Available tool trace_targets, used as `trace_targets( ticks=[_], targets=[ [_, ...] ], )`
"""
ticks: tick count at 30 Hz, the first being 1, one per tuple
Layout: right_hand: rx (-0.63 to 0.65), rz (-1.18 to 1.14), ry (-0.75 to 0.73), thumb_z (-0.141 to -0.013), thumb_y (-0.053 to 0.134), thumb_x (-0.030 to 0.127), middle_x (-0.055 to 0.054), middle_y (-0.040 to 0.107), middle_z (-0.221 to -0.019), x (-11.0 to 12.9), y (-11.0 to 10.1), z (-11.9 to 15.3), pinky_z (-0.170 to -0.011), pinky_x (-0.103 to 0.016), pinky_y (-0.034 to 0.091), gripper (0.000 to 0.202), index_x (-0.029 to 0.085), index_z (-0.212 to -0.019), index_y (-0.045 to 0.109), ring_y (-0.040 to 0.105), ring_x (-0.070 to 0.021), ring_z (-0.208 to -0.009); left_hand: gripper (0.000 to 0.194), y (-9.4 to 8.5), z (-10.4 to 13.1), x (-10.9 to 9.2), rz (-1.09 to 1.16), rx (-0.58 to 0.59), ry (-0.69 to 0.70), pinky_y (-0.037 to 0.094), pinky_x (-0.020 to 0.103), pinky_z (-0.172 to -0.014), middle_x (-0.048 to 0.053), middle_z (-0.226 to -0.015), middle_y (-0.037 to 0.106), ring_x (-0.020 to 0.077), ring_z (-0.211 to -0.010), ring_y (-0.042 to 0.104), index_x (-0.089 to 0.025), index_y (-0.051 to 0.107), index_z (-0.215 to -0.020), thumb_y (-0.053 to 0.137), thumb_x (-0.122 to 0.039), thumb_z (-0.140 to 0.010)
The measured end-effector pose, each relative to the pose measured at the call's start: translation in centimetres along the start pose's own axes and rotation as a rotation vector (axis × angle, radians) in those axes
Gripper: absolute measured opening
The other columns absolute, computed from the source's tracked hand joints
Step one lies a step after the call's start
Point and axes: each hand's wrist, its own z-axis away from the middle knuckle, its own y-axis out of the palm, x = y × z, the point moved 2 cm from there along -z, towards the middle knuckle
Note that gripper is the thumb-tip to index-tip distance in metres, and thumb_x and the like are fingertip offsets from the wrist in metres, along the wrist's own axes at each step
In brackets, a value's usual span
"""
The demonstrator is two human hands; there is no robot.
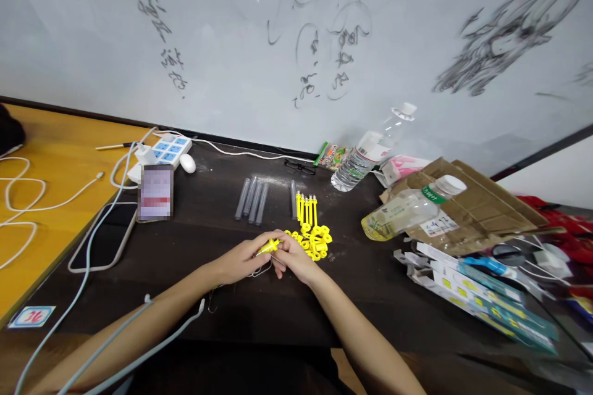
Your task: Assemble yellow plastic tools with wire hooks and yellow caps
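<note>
My left hand (241,259) is closed on a yellow plastic piece (269,247), which points up and to the right between the fingers. My right hand (294,256) meets it from the right, fingers bent together at the piece; whatever they pinch is too small to make out. A thin looped wire (262,270) shows under the hands. Just beyond my right hand lies a pile of small yellow parts (317,242), with several yellow rods (306,210) in a row behind it. Clear tubes (252,200) lie side by side farther back, and one more tube (293,200) is beside the rods.
Phones (106,236) and a power strip (169,151) are at the left, with white cables. A water bottle (359,160), a tea bottle (407,213), cardboard (477,207) and an opened box (486,299) crowd the right. Glasses (300,166) lie near the whiteboard (241,62).
</note>
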Motion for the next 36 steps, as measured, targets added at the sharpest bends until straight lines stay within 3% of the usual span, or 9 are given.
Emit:
trace_targets(
  ticks=[5,10,16,21,24,28,36],
  targets=[
    [-0.010,0.024,-0.009,-0.079,0.064,0.041,0.012,0.043,-0.046,0.8,-0.3,0.3,-0.033,-0.016,0.043,0.028,0.018,-0.089,0.051,0.035,-0.0036,-0.032,0.040,-0.1,0.3,0.2,0.037,-0.017,-0.020,0.041,0.026,-0.075,0.003,-0.096,0.057,0.0148,-0.079,0.051,-0.019,0.040,-0.128,0.041,-0.039,-0.094],
    [-0.068,-0.004,-0.030,-0.078,0.066,0.045,0.014,0.037,-0.042,0.3,0.0,0.1,-0.031,-0.016,0.042,0.032,0.017,-0.087,0.054,0.028,-0.0022,-0.030,0.038,0.0,0.2,0.9,0.085,-0.023,-0.042,0.039,0.023,-0.067,-0.001,-0.082,0.053,0.0127,-0.069,0.047,-0.018,0.041,-0.122,0.041,-0.043,-0.093],
    [-0.129,-0.011,-0.039,-0.077,0.067,0.042,0.015,0.038,-0.042,-0.5,0.3,-0.2,-0.034,-0.018,0.048,0.029,0.019,-0.083,0.051,0.028,-0.0015,-0.028,0.034,0.1,0.2,0.4,-0.027,-0.035,-0.055,0.042,0.028,-0.080,0.004,-0.100,0.060,0.0171,-0.084,0.056,-0.019,0.041,-0.123,0.039,-0.039,-0.094],
    [-0.138,-0.045,-0.036,-0.079,0.065,0.039,0.015,0.036,-0.043,-0.5,0.3,-0.1,-0.035,-0.019,0.050,0.024,0.019,-0.083,0.052,0.024,-0.0005,-0.029,0.036,0.5,0.3,0.3,-0.188,-0.041,-0.098,0.043,0.029,-0.078,0.007,-0.109,0.062,0.0214,-0.089,0.062,-0.021,0.037,-0.128,0.039,-0.035,-0.095],
    [-0.149,-0.067,0.005,-0.077,0.065,0.037,0.013,0.038,-0.047,-0.5,0.2,0.0,-0.036,-0.019,0.052,0.022,0.019,-0.084,0.054,0.025,-0.0004,-0.032,0.035,0.8,0.2,0.8,-0.266,-0.037,-0.144,0.044,0.029,-0.077,0.008,-0.107,0.064,0.0244,-0.091,0.063,-0.021,0.038,-0.127,0.040,-0.035,-0.094],
    [-0.167,-0.040,0.049,-0.076,0.065,0.033,0.010,0.043,-0.053,-0.4,0.0,0.0,-0.038,-0.019,0.054,0.020,0.017,-0.085,0.057,0.036,-0.0018,-0.037,0.034,0.9,0.1,1.3,-0.362,-0.040,-0.198,0.043,0.027,-0.071,0.007,-0.100,0.066,0.0249,-0.085,0.065,-0.023,0.040,-0.126,0.043,-0.033,-0.093],
    [-0.170,0.025,0.053,-0.075,0.063,0.031,0.008,0.048,-0.059,-0.3,-0.3,0.0,-0.037,-0.019,0.054,0.017,0.017,-0.084,0.058,0.043,-0.0030,-0.042,0.035,0.8,0.1,0.9,-0.332,-0.041,-0.217,0.042,0.026,-0.070,0.006,-0.098,0.066,0.0240,-0.082,0.065,-0.022,0.042,-0.126,0.045,-0.033,-0.092]
  ],
)
